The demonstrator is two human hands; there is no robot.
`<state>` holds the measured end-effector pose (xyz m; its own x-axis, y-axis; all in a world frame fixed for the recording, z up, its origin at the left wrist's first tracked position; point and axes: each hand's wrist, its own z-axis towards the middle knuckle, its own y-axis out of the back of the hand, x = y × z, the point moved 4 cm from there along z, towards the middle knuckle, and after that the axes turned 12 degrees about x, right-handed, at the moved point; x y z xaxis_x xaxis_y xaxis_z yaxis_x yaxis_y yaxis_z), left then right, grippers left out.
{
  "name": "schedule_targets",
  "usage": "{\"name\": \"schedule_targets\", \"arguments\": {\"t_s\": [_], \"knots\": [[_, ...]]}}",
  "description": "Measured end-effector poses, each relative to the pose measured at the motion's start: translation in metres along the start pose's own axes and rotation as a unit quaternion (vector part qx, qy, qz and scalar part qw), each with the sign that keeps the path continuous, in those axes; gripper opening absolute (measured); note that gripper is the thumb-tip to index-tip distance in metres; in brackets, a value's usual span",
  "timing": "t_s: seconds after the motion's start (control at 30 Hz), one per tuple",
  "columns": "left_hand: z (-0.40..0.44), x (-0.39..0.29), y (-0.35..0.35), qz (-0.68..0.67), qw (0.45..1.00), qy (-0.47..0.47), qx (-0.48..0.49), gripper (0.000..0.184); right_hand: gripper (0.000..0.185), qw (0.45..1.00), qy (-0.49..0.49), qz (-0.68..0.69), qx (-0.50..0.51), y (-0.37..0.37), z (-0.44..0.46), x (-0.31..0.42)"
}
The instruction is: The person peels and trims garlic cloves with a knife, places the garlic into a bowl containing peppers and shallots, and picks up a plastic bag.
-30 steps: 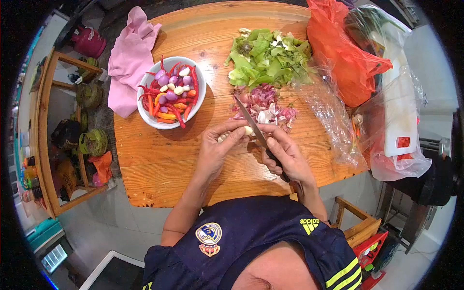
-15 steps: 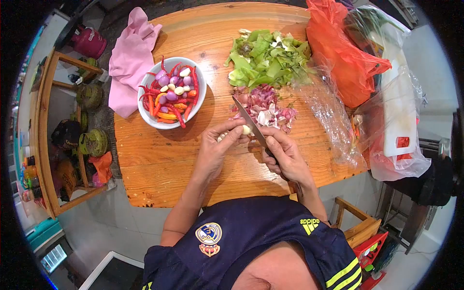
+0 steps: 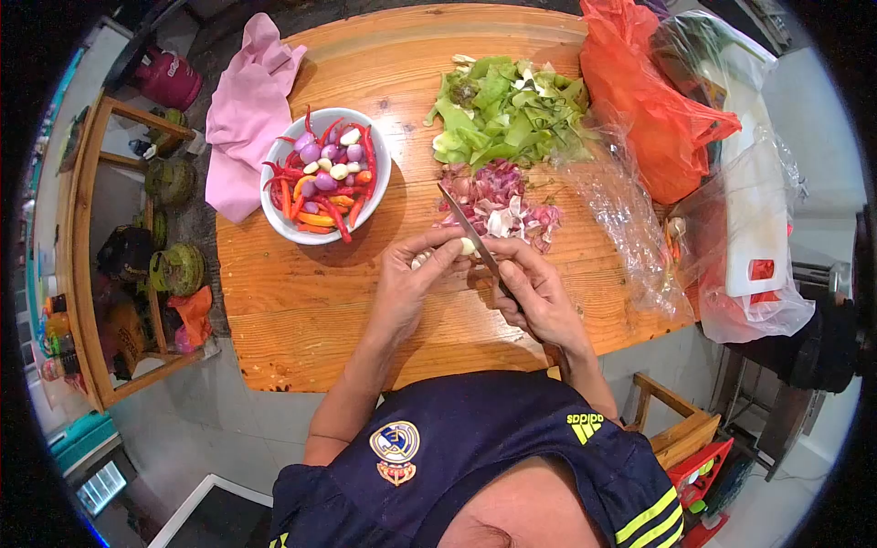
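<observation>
My left hand (image 3: 416, 274) pinches a pale garlic clove (image 3: 468, 247) between thumb and fingertips. In my right hand (image 3: 537, 290) is a knife (image 3: 469, 219), its dark handle in the fingers and its blade slanting up and left against the clove. More whitish garlic (image 3: 420, 260) shows partly behind my left fingers; how it is held is hidden. Just beyond the blade lies a heap of purple and white skins (image 3: 498, 201). To the left stands a white bowl (image 3: 382, 187) of red and orange chillies, shallots and peeled garlic.
Green peelings (image 3: 512, 110) are piled at the back of the wooden table (image 3: 301, 320). A pink cloth (image 3: 242, 119) lies at its left edge. Along the right are a red plastic bag (image 3: 639, 110), clear plastic wrap (image 3: 630, 237) and a white cutting board (image 3: 756, 228).
The knife blade has shifted very slightly down and toward the left over the clove. Both hands stay nearly in place, and the other things have not moved.
</observation>
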<state>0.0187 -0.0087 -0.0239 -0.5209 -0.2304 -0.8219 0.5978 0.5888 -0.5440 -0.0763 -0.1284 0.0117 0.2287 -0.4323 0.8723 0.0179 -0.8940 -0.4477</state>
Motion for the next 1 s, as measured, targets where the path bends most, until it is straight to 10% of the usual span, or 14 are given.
{"name": "schedule_targets", "arguments": {"t_s": [1.0], "knots": [[-0.0002,-0.0008,-0.0045,-0.03,0.999,-0.003,0.013,0.02,0.03,0.999,0.002,0.042,-0.005,0.0043,0.001,-0.0061]]}}
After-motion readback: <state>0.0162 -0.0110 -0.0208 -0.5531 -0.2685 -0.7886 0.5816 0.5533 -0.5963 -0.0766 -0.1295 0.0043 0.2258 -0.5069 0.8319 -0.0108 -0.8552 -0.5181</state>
